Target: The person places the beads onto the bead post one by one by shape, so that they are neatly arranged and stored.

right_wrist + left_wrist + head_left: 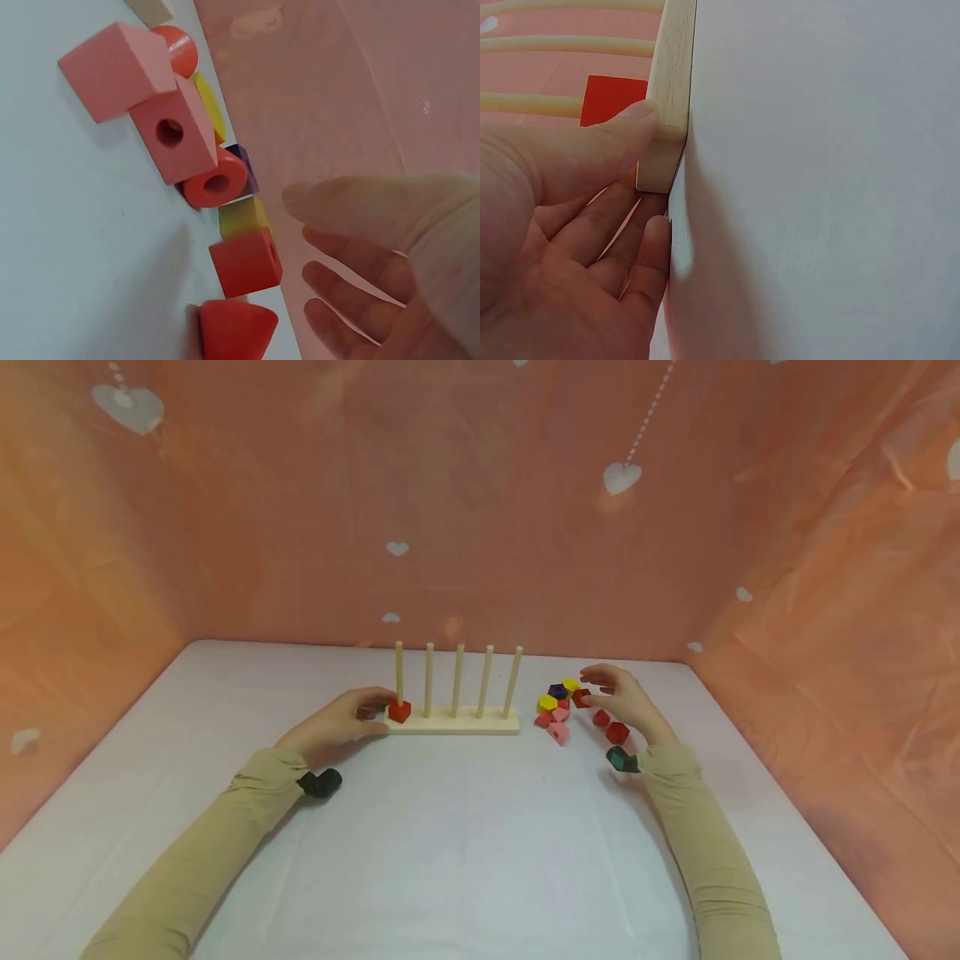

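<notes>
A pale wooden peg board [453, 731] with several upright rods stands on the table. On its leftmost rod, a red block [400, 712] sits down at the base. My left hand [341, 718] holds the board's left end; in the left wrist view its thumb [604, 154] presses the front edge while the other fingers lie behind. On the right, my right hand [626, 697] hovers beside a pile of beads with nothing in its grasp. Nearest to it is a red cube [246, 262], apart from the loosely bent fingers [337, 281] in the right wrist view.
Between board and right hand lie yellow beads [547, 703], a dark purple bead [557, 691] and several pink ones [558, 733]. Two more red pieces, one a larger bead [617, 732], lie below the right hand. An orange cloth [450, 510] walls in the white table [450, 843].
</notes>
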Available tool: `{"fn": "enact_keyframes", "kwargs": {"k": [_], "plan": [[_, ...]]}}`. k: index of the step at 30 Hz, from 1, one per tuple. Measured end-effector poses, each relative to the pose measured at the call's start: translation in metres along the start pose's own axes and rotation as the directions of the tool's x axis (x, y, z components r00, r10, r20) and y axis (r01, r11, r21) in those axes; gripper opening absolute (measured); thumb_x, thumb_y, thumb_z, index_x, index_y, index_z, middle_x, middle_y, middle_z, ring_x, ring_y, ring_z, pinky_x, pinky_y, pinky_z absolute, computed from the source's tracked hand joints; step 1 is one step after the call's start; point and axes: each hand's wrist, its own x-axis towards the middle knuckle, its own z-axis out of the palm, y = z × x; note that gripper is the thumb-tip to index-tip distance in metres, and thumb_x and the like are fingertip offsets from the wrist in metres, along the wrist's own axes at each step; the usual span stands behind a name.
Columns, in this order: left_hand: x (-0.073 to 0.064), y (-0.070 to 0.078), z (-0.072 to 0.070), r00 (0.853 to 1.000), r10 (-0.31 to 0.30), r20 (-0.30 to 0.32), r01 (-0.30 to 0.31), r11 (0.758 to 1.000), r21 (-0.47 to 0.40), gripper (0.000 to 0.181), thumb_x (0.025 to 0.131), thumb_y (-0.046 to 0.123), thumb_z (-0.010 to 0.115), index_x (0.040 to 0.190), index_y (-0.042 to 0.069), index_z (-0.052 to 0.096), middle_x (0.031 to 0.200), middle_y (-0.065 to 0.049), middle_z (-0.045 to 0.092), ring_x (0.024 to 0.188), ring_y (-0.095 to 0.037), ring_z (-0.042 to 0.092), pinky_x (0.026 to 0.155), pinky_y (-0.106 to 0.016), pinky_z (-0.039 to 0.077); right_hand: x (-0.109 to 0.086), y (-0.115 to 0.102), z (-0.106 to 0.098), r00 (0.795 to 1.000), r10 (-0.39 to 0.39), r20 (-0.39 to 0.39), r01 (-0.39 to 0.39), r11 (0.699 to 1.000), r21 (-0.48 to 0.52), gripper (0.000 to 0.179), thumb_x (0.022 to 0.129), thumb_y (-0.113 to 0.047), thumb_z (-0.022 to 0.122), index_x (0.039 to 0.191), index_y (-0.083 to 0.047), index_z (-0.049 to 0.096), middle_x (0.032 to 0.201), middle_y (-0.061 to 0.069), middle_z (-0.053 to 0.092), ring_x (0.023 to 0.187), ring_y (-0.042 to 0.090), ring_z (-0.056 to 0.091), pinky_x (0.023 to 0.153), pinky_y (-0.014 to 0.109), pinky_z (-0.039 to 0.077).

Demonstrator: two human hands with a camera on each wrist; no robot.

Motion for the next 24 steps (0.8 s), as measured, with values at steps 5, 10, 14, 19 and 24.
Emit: {"fn": "enact_keyframes", "kwargs": {"k": [5,10,14,19,24], "plan": [[-0.0007,0.0016,-0.0013,1.0,-0.016,0.006,0.016,1.0,-0.022,0.052,0.089,0.006,0.067,0.135,-0.004,0.046,0.132,-0.022,0.051,0.123,-0.039,0.043,0.104,-0.052,0.03,0.0002,0.0019,0.0005,1.0,0.016,0.026,-0.016,1.0,-0.007,0.048,0.09,-0.007,0.066,0.133,0.0,0.048,0.129,0.019,0.053,0.123,0.036,0.046,0.103,0.048,0.036],[-0.0026,0.0007,0.0003,0.997,-0.075,0.016,0.076,0.994,-0.077,0.053,0.089,0.007,0.067,0.137,-0.001,0.045,0.135,-0.019,0.049,0.126,-0.037,0.041,0.106,-0.05,0.027,-0.0003,0.0028,0.0027,0.999,0.015,0.048,-0.015,1.0,0.008,0.048,0.089,-0.005,0.066,0.134,-0.001,0.048,0.129,0.02,0.053,0.12,0.036,0.049,0.099,0.048,0.04],[-0.0045,0.0003,0.0019,0.992,-0.126,0.021,0.128,0.98,-0.156,0.054,0.089,0.006,0.066,0.138,0.003,0.045,0.137,-0.017,0.047,0.128,-0.037,0.038,0.107,-0.051,0.026,0.0012,0.0036,0.0051,0.999,0.003,0.046,-0.002,1.0,-0.008,0.046,0.089,-0.003,0.066,0.132,-0.002,0.05,0.126,0.019,0.056,0.117,0.035,0.051,0.097,0.047,0.042],[-0.0053,0.0006,0.0025,0.989,-0.147,0.014,0.147,0.972,-0.185,0.053,0.089,0.007,0.067,0.138,0.005,0.045,0.137,-0.015,0.047,0.126,-0.037,0.037,0.106,-0.05,0.027,0.0016,0.0052,0.0066,0.999,0.005,0.051,-0.003,1.0,-0.031,0.045,0.089,-0.002,0.066,0.131,-0.001,0.05,0.123,0.02,0.057,0.113,0.035,0.053,0.093,0.046,0.045],[-0.0037,0.0024,0.0019,0.994,-0.108,0.008,0.108,0.983,-0.146,0.053,0.088,0.007,0.067,0.137,0.002,0.045,0.136,-0.017,0.048,0.125,-0.038,0.04,0.106,-0.051,0.027,0.0007,0.0067,0.0064,0.998,0.019,0.059,-0.016,0.999,-0.045,0.046,0.089,-0.002,0.066,0.131,0.0,0.05,0.122,0.02,0.057,0.111,0.037,0.054,0.091,0.045,0.047]]}}
